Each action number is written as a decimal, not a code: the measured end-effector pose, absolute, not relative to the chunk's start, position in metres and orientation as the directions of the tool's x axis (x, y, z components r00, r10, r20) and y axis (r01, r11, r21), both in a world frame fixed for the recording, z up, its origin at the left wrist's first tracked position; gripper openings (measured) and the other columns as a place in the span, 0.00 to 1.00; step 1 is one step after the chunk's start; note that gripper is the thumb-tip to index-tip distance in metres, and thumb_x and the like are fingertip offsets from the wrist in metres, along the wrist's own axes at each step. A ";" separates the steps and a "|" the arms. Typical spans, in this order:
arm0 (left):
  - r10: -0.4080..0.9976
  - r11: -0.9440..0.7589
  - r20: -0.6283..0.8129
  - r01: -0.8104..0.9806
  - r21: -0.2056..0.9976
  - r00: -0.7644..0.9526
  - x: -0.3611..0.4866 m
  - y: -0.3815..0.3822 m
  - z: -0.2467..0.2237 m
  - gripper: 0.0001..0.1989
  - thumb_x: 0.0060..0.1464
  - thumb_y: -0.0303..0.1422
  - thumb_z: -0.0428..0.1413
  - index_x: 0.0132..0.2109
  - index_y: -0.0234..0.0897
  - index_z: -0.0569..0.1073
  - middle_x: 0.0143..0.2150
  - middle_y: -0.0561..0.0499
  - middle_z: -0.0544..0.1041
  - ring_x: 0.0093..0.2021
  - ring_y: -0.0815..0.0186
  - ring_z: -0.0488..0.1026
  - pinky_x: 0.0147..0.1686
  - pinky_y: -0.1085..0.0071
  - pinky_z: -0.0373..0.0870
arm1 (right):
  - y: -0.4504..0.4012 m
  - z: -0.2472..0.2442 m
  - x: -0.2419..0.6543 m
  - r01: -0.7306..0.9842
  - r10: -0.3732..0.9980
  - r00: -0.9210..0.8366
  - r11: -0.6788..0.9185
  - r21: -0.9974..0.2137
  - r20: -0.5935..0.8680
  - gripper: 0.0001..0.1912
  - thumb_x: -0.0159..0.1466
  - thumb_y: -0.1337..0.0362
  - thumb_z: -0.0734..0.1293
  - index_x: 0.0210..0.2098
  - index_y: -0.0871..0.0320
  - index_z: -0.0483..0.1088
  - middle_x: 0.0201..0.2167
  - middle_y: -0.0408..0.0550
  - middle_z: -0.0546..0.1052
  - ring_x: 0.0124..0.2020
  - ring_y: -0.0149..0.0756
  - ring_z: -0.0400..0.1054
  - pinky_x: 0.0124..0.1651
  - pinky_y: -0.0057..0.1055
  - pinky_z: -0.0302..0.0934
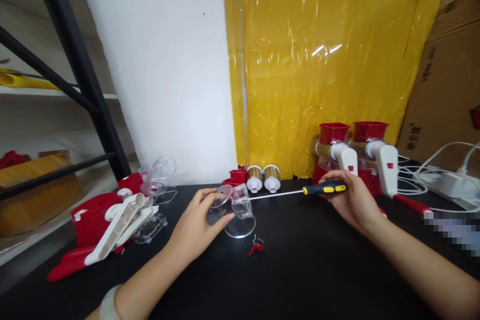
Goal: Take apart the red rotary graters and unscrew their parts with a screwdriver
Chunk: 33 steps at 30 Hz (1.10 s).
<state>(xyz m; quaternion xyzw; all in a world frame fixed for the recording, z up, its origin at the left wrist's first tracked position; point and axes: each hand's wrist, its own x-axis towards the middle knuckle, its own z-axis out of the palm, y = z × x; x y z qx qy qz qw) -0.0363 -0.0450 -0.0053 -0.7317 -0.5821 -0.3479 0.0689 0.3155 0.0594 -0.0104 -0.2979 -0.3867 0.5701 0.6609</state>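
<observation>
My left hand (204,215) is closed on a clear plastic housing (242,227) that rests on the black table, its thumb and fingers at the housing's left side. A screwdriver (324,188) with a black and yellow handle lies level in my right hand (350,200), fingers wrapped round the handle. Its long metal shaft points left, and the tip reaches the clear housing; whether it meets a screw there is too small to tell. Just in front of the housing lie small red parts (256,248) and several loose screws (258,239).
Two metal grater drums (272,178) and red parts (237,178) stand behind the housing. Two assembled red and white rotary graters (375,160) stand at right, near white cables (412,180). Red bases (95,217), white crank handles (116,227) and clear parts (155,187) are at left, beside a black-framed shelf (80,60).
</observation>
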 end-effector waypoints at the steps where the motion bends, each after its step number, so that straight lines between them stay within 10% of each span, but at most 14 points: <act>1: 0.806 -0.313 0.586 0.900 0.302 0.083 -0.036 -0.045 -0.005 0.19 0.56 0.46 0.57 0.52 0.44 0.70 0.56 0.46 0.68 0.54 0.54 0.71 0.53 0.55 0.71 | 0.062 -0.012 0.316 -0.447 0.986 0.085 0.167 -0.879 0.144 0.21 0.62 0.45 0.61 0.25 0.54 0.71 0.21 0.46 0.71 0.22 0.34 0.66 0.26 0.33 0.67; 6: 0.812 -0.307 0.577 0.902 0.303 0.083 -0.037 -0.044 -0.005 0.19 0.56 0.47 0.57 0.51 0.44 0.70 0.56 0.45 0.68 0.55 0.55 0.71 0.54 0.55 0.70 | 0.069 -0.018 0.319 -0.157 0.993 0.080 0.102 -0.982 0.090 0.17 0.57 0.48 0.70 0.23 0.52 0.69 0.11 0.38 0.59 0.13 0.29 0.52 0.26 0.34 0.67; 13: 0.816 -0.299 0.574 0.904 0.305 0.076 -0.036 -0.043 -0.007 0.20 0.56 0.48 0.57 0.51 0.43 0.70 0.57 0.45 0.67 0.54 0.54 0.71 0.54 0.54 0.70 | 0.058 -0.010 0.318 -0.581 0.979 -0.079 0.107 -0.807 0.187 0.13 0.46 0.68 0.69 0.33 0.50 0.72 0.32 0.44 0.75 0.35 0.39 0.71 0.38 0.39 0.70; 21: 0.822 -0.290 0.566 0.905 0.313 0.067 -0.037 -0.042 -0.007 0.21 0.56 0.48 0.57 0.52 0.43 0.70 0.57 0.46 0.67 0.53 0.55 0.71 0.51 0.56 0.72 | 0.076 -0.024 0.323 0.007 0.975 0.095 0.203 -0.979 0.203 0.22 0.60 0.41 0.63 0.24 0.53 0.68 0.12 0.40 0.61 0.15 0.31 0.56 0.26 0.34 0.63; 28: 0.821 -0.295 0.566 0.901 0.317 0.069 -0.038 -0.042 -0.010 0.20 0.56 0.48 0.57 0.51 0.43 0.70 0.56 0.46 0.67 0.51 0.56 0.71 0.50 0.56 0.72 | 0.065 -0.020 0.321 -0.485 0.968 -0.055 0.189 -0.854 0.246 0.15 0.46 0.66 0.71 0.34 0.50 0.71 0.33 0.41 0.72 0.36 0.33 0.68 0.38 0.32 0.68; 33: 0.828 -0.292 0.556 0.902 0.318 0.072 -0.038 -0.041 -0.009 0.21 0.56 0.48 0.57 0.52 0.43 0.70 0.57 0.46 0.66 0.53 0.57 0.71 0.51 0.57 0.72 | 0.072 -0.022 0.326 -0.332 0.962 -0.059 0.234 -0.914 0.268 0.17 0.60 0.46 0.64 0.29 0.53 0.69 0.24 0.45 0.72 0.26 0.35 0.67 0.28 0.33 0.65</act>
